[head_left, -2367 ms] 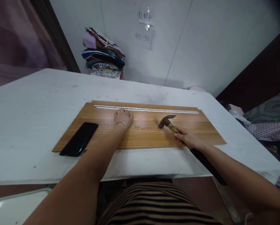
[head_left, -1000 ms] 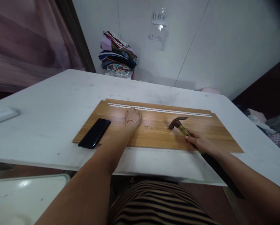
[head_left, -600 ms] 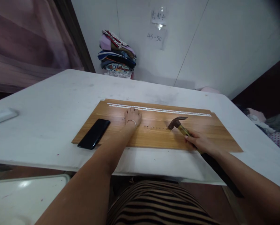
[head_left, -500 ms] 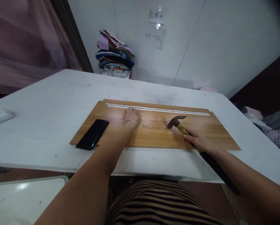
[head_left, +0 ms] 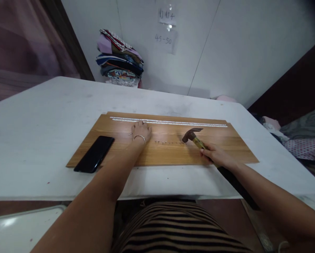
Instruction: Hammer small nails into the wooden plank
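Note:
A wooden board [head_left: 168, 158] lies flat on the white table. My right hand [head_left: 212, 154] grips a claw hammer [head_left: 198, 141] by its handle, the head low over the board at the right end of a row of several small nails [head_left: 165, 142]. My left hand [head_left: 141, 131], with a bracelet at the wrist, rests on the board left of that row. Its fingers are curled; a thin bit shows at its left side, but what they hold, if anything, is hidden. Two white measuring strips [head_left: 170, 123] run along the board's far side, just beyond my left fingers.
A black phone [head_left: 94, 154] lies across the board's left end, beside my left forearm. The white table [head_left: 41, 133] extends around the board. Folded cloths [head_left: 120, 59] are stacked behind the table by the wall, under papers with writing [head_left: 164, 38].
The whole view has shifted, so the table and board appear farther left. Both hands and the hammer keep nearly the same places over the board.

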The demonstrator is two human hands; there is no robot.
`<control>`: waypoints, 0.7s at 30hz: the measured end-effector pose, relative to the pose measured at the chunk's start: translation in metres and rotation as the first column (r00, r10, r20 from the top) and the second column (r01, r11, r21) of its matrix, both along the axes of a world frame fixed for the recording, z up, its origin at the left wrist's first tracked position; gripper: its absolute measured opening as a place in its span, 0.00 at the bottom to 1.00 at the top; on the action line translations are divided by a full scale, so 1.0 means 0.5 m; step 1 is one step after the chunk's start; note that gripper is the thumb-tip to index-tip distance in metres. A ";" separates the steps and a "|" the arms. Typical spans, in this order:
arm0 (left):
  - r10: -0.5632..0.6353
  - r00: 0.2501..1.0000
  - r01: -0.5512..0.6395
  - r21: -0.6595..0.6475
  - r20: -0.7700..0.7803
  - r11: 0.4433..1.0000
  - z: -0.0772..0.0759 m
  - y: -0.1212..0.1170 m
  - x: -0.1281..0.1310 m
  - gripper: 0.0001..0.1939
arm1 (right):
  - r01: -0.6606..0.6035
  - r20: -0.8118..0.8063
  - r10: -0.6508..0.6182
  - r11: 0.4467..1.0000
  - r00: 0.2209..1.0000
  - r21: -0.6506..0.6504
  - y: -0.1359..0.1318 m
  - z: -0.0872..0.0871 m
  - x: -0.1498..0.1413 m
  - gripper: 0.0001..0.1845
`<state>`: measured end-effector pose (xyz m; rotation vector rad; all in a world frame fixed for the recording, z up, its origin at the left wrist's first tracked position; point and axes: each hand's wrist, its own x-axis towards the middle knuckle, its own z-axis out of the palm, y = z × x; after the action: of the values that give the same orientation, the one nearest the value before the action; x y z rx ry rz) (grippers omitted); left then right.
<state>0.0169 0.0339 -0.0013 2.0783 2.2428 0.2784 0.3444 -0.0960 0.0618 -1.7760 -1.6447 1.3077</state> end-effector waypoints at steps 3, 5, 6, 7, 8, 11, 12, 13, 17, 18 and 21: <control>0.000 1.000 0.000 0.000 -0.004 1.000 -0.002 0.002 -0.001 0.24 | -0.013 -0.006 0.013 1.000 1.000 0.002 0.000 0.004 -0.003 0.13; -0.003 1.000 0.003 0.002 -0.001 1.000 -0.003 0.002 -0.001 0.24 | -0.023 -0.017 0.023 1.000 1.000 -0.014 0.000 0.001 -0.002 0.14; -0.004 1.000 0.004 0.003 0.003 1.000 -0.002 0.002 -0.001 0.24 | -0.028 -0.024 0.028 0.999 0.999 -0.019 0.000 -0.002 -0.001 0.14; -0.005 1.000 0.005 0.005 0.007 1.000 -0.002 0.001 0.000 0.24 | -0.033 -0.029 0.033 0.999 0.999 -0.020 0.001 -0.005 0.000 0.15; -0.006 1.000 0.006 0.008 0.011 1.000 -0.002 0.001 0.000 0.24 | -0.037 -0.033 0.037 0.999 0.999 -0.018 0.001 -0.007 0.001 0.15; -0.003 1.000 0.003 0.015 0.016 1.000 -0.002 0.000 0.000 0.24 | -0.027 -0.042 0.026 1.000 0.999 -0.012 0.002 -0.008 0.003 0.14; -0.003 1.000 0.002 0.015 0.016 1.000 -0.003 0.000 -0.001 0.23 | -0.016 -0.045 0.015 1.000 0.999 -0.012 0.002 -0.006 0.002 0.14; -0.004 1.000 0.004 0.014 0.017 1.000 -0.003 0.000 -0.001 0.23 | -0.004 -0.050 0.003 1.000 0.999 -0.013 0.003 -0.004 0.001 0.14; -0.006 1.000 0.006 0.007 0.027 1.000 -0.004 0.002 -0.005 0.21 | 0.007 -0.036 -0.007 1.000 0.999 -0.027 0.002 0.002 -0.003 0.18; -0.002 1.000 0.002 0.006 0.028 1.000 -0.004 0.003 -0.007 0.20 | -0.004 -0.027 0.003 1.000 1.000 -0.029 0.001 0.002 -0.003 0.19; -0.010 0.999 0.010 0.008 0.032 1.000 -0.004 0.004 -0.010 0.19 | -0.035 -0.009 0.035 0.999 0.999 -0.025 -0.002 -0.007 0.003 0.23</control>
<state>0.0118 0.0361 -0.0032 2.0727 2.2165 0.3189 0.3460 -0.0970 0.0581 -1.7614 -1.6689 1.3546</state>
